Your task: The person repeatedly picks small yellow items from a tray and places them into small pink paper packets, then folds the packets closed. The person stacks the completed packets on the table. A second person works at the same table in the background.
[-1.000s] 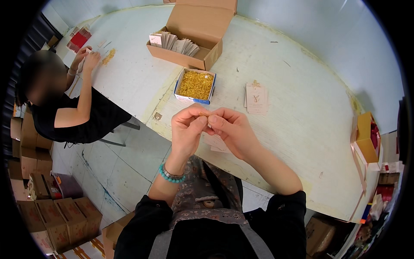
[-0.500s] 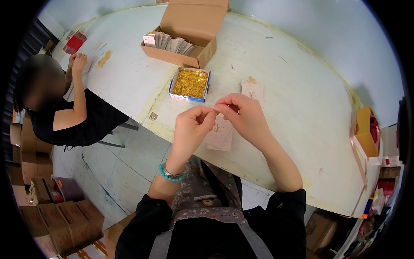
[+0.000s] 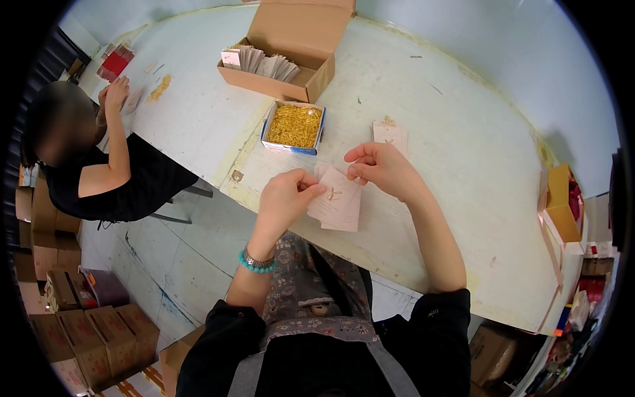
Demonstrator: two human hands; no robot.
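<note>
A pale pink card [image 3: 336, 198] with a gold bow-like print lies tilted over other cards close to the table's near edge. My left hand [image 3: 284, 200] pinches its left edge between thumb and fingers. Just off the card's upper right corner is my right hand [image 3: 383, 173], thumb and forefinger closed together; whatever is between them is too small to make out. Beyond my hands, a small blue-and-white box [image 3: 264, 140] is full of tiny gold wire pieces [image 3: 293, 126]. Another stack of pale cards [image 3: 390, 133] rests past my right hand, with a little gold at its top.
An open cardboard box [image 3: 264, 85] holding rows of cards stands at the back. At the left, a co-worker [image 3: 99, 159] sits by a gold pile [image 3: 159, 88] and a red bundle [image 3: 116, 63]. A yellow-and-white box [image 3: 562, 205] stands at the right edge; cartons [image 3: 99, 344] fill the floor, lower left.
My hands, which met fingertip to fingertip above the cards, have moved apart. The left has come down to the card's left edge; the right has shifted slightly right.
</note>
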